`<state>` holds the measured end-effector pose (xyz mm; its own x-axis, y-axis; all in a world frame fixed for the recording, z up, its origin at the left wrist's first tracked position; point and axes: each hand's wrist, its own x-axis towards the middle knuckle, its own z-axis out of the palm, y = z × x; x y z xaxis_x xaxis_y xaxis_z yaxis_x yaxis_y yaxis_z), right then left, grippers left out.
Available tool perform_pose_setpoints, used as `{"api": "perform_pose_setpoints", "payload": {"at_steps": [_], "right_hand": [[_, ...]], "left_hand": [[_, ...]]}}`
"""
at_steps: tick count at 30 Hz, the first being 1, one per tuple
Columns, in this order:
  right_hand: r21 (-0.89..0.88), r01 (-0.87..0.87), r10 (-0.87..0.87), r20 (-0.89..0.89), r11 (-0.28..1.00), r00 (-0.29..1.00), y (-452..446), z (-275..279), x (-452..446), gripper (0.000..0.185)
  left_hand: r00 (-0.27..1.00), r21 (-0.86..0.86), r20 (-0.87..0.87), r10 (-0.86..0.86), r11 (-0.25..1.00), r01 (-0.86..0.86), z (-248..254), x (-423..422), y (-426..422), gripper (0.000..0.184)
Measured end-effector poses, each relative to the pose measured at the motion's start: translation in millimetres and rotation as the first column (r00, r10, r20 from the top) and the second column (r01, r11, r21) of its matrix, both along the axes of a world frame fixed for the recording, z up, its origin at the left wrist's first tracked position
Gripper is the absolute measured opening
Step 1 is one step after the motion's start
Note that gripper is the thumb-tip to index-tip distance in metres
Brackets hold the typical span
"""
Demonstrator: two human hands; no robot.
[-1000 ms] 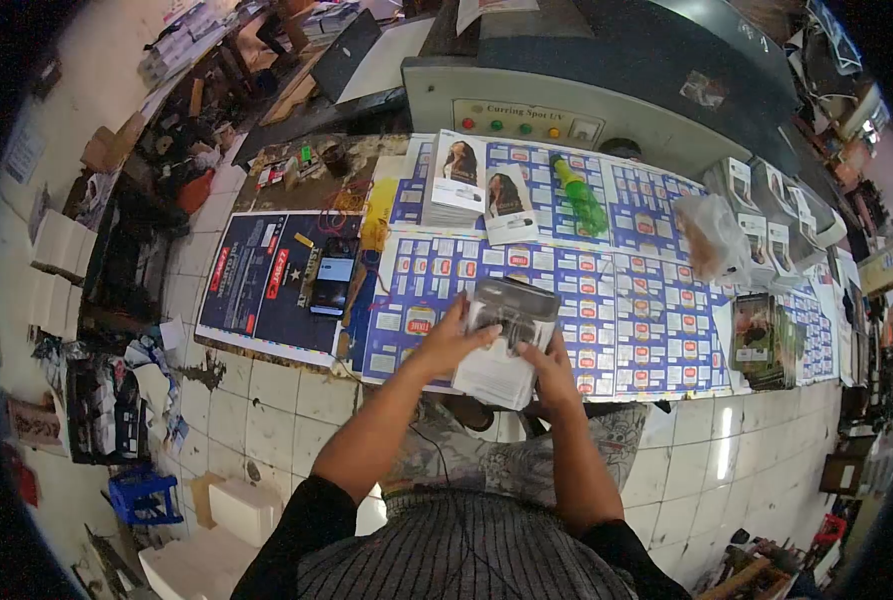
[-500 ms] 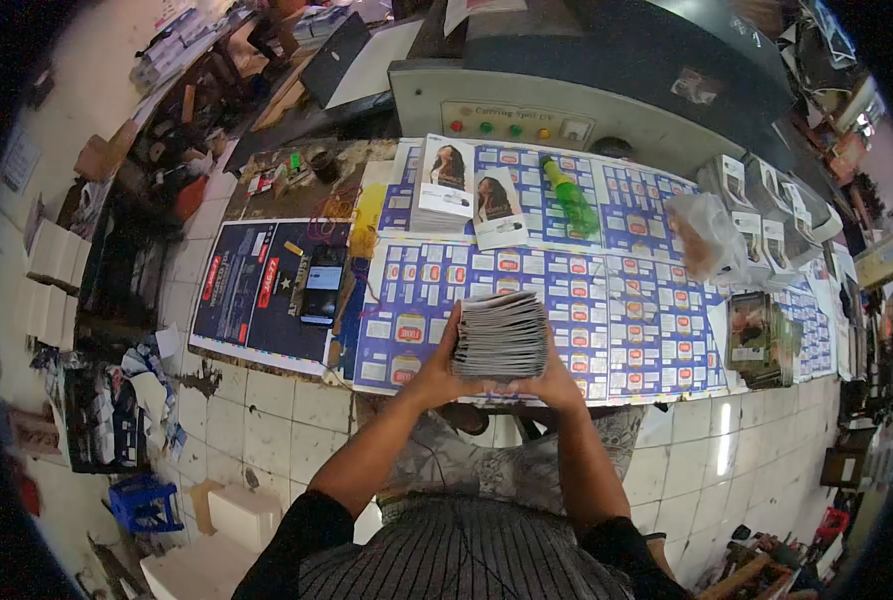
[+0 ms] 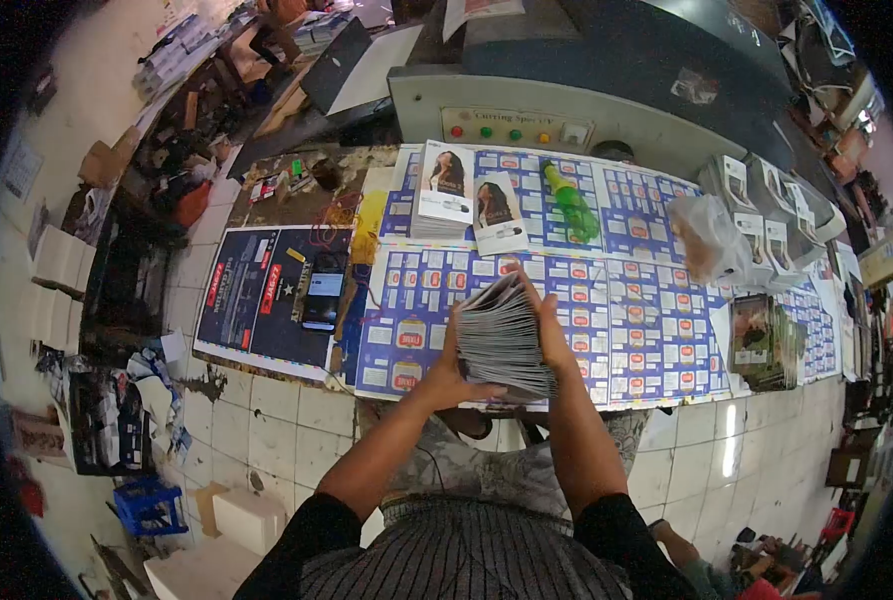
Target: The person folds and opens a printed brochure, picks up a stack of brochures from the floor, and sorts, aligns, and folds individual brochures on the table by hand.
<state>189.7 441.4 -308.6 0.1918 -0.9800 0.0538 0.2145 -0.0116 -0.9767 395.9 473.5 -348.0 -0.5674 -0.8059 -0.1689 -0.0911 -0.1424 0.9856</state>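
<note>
Between my hands, over the table's front edge, is a thick stack of booklets (image 3: 506, 338) with its layered page edges facing up. My left hand (image 3: 444, 375) grips the stack's left side and lower edge. My right hand (image 3: 558, 345) presses along its right side. Beyond them, a pile of booklets (image 3: 442, 190) with a portrait on the cover stands on the printed sheets (image 3: 426, 300). One similar booklet (image 3: 500, 212) lies tilted beside that pile. To its right a green bottle (image 3: 569, 200) lies on the sheets.
A phone (image 3: 323, 292) rests on a dark poster (image 3: 246, 290) at the left. Toward the right are a plastic bag (image 3: 706, 238), more booklet piles (image 3: 766, 215) and a darker stack (image 3: 753, 335). A machine (image 3: 506, 100) stands behind the table. Part of another person (image 3: 681, 550) shows at lower right.
The stack, first showing a cover side, has been turned so its page edges face up, and now leans more. My right hand has moved up along its right side.
</note>
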Motion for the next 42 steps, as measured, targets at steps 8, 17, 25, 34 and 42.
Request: {"api": "perform_pose_setpoints", "payload": {"at_steps": [8, 17, 25, 34, 42], "right_hand": [[0.097, -0.005, -0.015, 0.208, 0.995, 0.978, 41, -12, -16, 0.099], [0.134, 0.054, -0.076, 0.168, 0.99, 0.983, 33, -23, 6, 0.098], [0.184, 0.243, -0.277, 0.188, 0.952, 0.942, 66, -39, 22, 0.091], [0.172, 0.058, -0.102, 0.259, 0.983, 0.961, 35, -32, 9, 0.084], [-0.156, 0.13, -0.194, -0.525, 0.979, 0.829, 46, 69, -1, 0.081]], "left_hand": [[0.967, -0.095, -0.17, 0.191, 0.973, -0.209, 5, -7, 17, 0.137], [0.978, -0.309, -0.024, 0.205, 0.929, -0.203, 22, 2, 10, 0.137], [0.962, -0.307, -0.174, 0.211, 0.916, -0.257, 12, -12, 24, 0.129], [0.957, -0.321, -0.133, 0.26, 0.902, -0.289, 13, -4, 0, 0.124], [0.976, -0.247, -0.083, 0.201, 0.945, -0.216, 8, -13, -9, 0.129]]}}
